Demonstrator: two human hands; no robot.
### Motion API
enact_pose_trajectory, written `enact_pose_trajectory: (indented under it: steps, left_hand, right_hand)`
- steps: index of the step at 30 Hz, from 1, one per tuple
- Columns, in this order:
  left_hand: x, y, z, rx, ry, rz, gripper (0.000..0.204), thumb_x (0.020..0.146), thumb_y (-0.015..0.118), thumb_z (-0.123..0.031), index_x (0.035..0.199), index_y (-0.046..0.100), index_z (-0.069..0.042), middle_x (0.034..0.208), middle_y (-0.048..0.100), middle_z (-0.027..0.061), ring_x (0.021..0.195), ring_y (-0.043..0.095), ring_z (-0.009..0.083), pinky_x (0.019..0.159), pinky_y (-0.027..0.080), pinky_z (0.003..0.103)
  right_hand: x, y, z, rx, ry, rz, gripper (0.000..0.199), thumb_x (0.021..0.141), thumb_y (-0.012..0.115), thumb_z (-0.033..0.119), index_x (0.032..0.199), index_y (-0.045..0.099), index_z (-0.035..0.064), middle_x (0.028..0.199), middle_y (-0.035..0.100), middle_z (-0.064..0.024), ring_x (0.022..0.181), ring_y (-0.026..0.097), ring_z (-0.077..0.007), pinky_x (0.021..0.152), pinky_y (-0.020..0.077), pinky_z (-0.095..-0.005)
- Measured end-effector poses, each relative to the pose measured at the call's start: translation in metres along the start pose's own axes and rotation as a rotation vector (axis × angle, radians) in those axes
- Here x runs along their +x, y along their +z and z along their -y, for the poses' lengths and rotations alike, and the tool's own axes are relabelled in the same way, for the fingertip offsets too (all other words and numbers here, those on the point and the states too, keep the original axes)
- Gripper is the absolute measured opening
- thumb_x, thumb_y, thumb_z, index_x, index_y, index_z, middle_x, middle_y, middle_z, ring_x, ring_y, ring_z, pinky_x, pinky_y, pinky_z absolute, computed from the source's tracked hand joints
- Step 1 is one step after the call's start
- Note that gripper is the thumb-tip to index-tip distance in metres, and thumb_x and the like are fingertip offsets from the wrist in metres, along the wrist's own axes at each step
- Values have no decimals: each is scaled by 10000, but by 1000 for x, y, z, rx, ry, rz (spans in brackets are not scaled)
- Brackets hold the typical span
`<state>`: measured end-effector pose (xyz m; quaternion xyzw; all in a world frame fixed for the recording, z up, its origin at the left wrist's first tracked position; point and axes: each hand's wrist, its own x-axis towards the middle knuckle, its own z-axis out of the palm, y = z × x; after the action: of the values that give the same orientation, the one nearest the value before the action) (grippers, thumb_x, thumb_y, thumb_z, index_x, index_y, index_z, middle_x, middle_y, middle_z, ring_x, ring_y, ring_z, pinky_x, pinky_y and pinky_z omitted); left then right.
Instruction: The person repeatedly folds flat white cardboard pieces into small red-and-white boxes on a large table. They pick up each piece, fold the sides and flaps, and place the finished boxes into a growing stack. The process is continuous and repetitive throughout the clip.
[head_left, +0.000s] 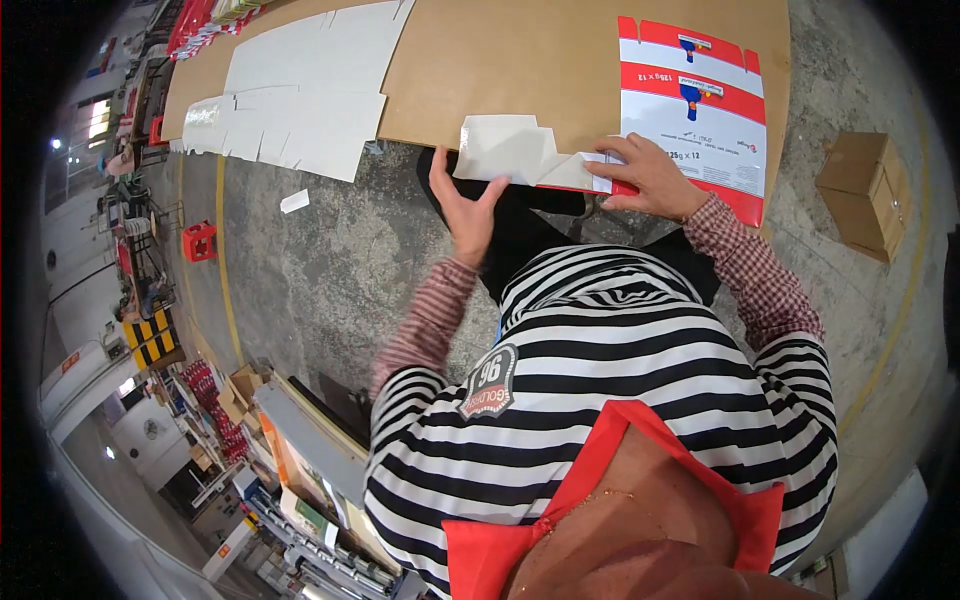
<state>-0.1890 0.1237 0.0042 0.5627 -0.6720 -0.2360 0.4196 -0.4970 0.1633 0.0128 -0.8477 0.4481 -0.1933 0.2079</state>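
A flat, unfolded carton blank (520, 150), white on its inner side with a red printed edge, lies at the near edge of a brown cardboard-covered table (500, 60). My left hand (465, 205) grips the blank's lower left flap from underneath. My right hand (650, 175) presses down on the blank's right end, fingers spread over the fold. Just right of it lies another flat blank (695, 110), printed side up, red and white with blue marks.
A stack of white die-cut blanks (300, 90) lies on the table's left part. A closed brown box (865, 190) stands on the concrete floor at right. A red stool (200, 242), a yellow floor line and shelving with goods are at left.
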Motion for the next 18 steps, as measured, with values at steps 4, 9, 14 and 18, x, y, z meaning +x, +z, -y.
enact_pose_trajectory:
  steps: [4, 9, 14, 18]
  left_hand:
    - [-1, 35, -8, -982, -959, -162, 456, 879, 702, -21, 1246, 433, -7, 1180, 563, 115, 1029, 577, 174, 845, 504, 332]
    - [22, 61, -44, -178, 319, 94, 284, 818, 653, 16, 1053, 499, -25, 1121, 583, 153, 1026, 587, 296, 872, 478, 357]
    - [45, 83, -63, 226, 758, 677, 951, 758, 691, -667, 1438, 419, -60, 1521, 357, 206, 1430, 289, 417, 1141, 195, 597]
    - [44, 93, -44, 165, 737, 674, 1137, 716, 503, -850, 1494, 350, -35, 1550, 309, 218, 1449, 256, 413, 1156, 140, 605]
  right_hand:
    - [-1, 2, -5, 23, -1, -26, 591, 819, 708, 492, 1275, 654, 120, 1365, 507, -135, 1043, 510, -299, 935, 438, -414]
    - [1, -4, -2, -1, 33, 44, 597, 767, 760, 437, 1260, 660, 116, 1382, 501, -129, 1073, 505, -300, 954, 425, -411]
    - [-24, -21, 10, -226, 83, 56, 735, 683, 834, 319, 1352, 583, 146, 1460, 449, -110, 1289, 440, -315, 1060, 372, -430]
    - [-48, -27, 5, -217, 284, -252, 794, 712, 817, 204, 1439, 497, 211, 1539, 368, -89, 1395, 354, -317, 1143, 303, -480]
